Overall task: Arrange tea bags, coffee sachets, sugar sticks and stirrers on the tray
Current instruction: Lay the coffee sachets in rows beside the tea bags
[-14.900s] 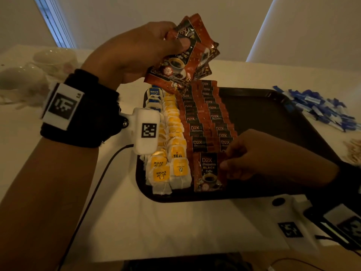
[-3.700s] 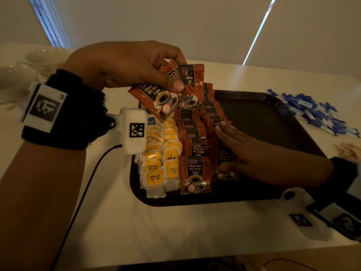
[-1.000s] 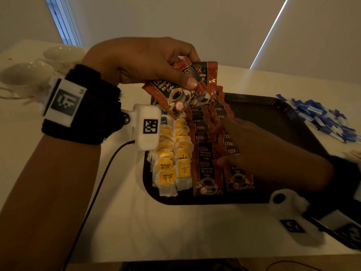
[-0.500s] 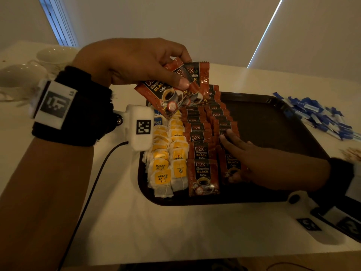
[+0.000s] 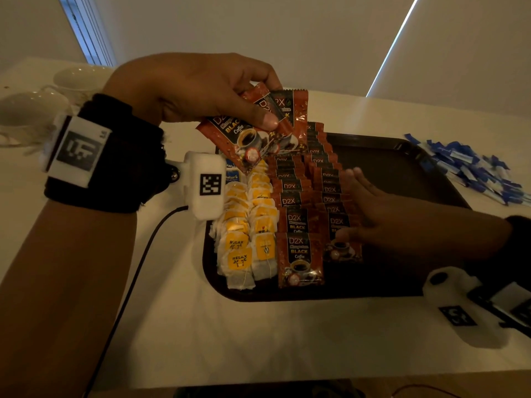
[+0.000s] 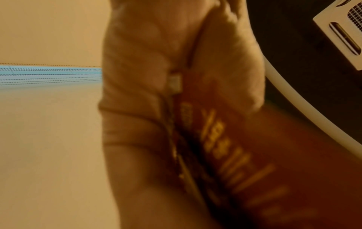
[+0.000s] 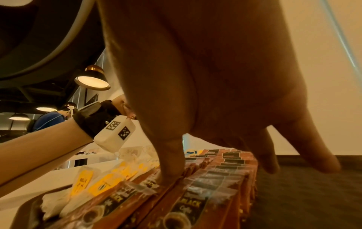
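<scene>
**Coffee sachet placement: handling and finger position**

The coffee sachets [image 5: 298, 196] are judged light, thin and slick: flat foil packets that slide over one another and bend easily. The best hold is probably a pinch on a sealed end or side edge, not on the filled middle.

The left hand [image 5: 184, 87] is raised above the far left corner of the tray [image 5: 402, 156]. Its fingers and thumb pinch a small fan of spare sachets [image 5: 258, 130] by their upper parts; the lower ends hang free.

The right hand [image 5: 402, 222] is released, its fingers straight and spread. It lies over the right-hand sachet row, the thumb touching a near sachet and the fingertips [image 5: 353, 175] reaching along the row's right edge.

Two sachet rows lie overlapped beside two rows of tea bags [image 5: 247, 225]. The sugar sticks [image 5: 471, 168] lie on the bench [image 5: 258, 340], off the tray.
</scene>
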The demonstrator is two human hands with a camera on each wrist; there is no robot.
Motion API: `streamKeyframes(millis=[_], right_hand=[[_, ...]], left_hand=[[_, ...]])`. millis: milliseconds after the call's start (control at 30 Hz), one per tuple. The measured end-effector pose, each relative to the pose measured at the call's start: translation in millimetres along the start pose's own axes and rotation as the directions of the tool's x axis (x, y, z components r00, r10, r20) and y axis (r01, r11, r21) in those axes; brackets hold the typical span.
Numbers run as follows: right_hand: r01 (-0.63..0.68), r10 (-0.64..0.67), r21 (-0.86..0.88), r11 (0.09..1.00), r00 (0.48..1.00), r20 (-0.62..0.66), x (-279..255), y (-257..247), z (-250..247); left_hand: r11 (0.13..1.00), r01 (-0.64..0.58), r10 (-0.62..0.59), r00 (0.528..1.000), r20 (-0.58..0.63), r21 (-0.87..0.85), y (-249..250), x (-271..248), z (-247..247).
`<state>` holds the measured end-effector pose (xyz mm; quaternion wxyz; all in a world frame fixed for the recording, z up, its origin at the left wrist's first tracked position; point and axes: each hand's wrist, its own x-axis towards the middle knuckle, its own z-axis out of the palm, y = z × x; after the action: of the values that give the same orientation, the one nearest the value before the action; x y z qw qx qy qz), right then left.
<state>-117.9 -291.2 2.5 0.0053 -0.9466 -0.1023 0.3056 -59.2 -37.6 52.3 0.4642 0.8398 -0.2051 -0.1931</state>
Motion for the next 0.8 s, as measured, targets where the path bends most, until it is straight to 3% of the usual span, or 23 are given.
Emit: streamKeyframes(millis=[167, 233, 267, 333, 400, 467, 500, 633, 800], right_hand=[[-0.086, 0.086, -0.004, 0.996, 0.995, 0.041, -1.2, 0.2, 1.0], [-0.015, 0.016, 0.069, 0.998, 1.000, -0.024, -6.7, -7.8, -0.2], [0.056, -0.041, 0.122, 0.991, 0.992, -0.119, -8.9, -12.8, -1.8], [0.225, -0.110, 0.250, 0.942, 0.909, -0.403, -12.2, -23.3, -7.3], [0.396, -0.099, 0.350, 0.849, 0.770, -0.631, -12.1, -32.1, -11.6], [0.495, -0.044, 0.402, 0.771, 0.670, -0.741, -8.7, -38.4, -14.5], [0.528, -0.022, 0.431, 0.731, 0.650, -0.759, -6.5, -40.9, -14.9], [0.572, 0.033, 0.557, 0.602, 0.679, -0.733, -3.0, -41.4, -11.7], [0.535, 0.118, 0.706, 0.464, 0.752, -0.648, -15.3, -21.5, -16.7]], left_hand=[[1.000, -0.001, 0.001, 1.000, 0.007, -0.010, -0.5, 1.3, 0.3], [1.000, -0.004, 0.004, 1.000, 0.019, -0.004, -0.5, 2.2, 0.7], [1.000, -0.006, 0.006, 1.000, 0.027, -0.004, -0.3, 2.7, 1.3], [1.000, -0.013, 0.013, 0.999, 0.052, 0.001, 0.2, 3.9, 3.8], [1.000, -0.028, 0.027, 0.995, 0.098, 0.014, 1.1, 4.7, 7.4], [0.999, -0.048, 0.046, 0.989, 0.140, 0.015, 3.1, 5.4, 12.0], [0.998, -0.058, 0.055, 0.987, 0.154, 0.013, 4.1, 5.3, 13.5], [0.996, -0.081, 0.073, 0.978, 0.195, 0.031, 8.5, 4.9, 17.1], [0.995, -0.080, 0.073, 0.989, 0.129, 0.057, 8.8, 3.3, 15.7]])
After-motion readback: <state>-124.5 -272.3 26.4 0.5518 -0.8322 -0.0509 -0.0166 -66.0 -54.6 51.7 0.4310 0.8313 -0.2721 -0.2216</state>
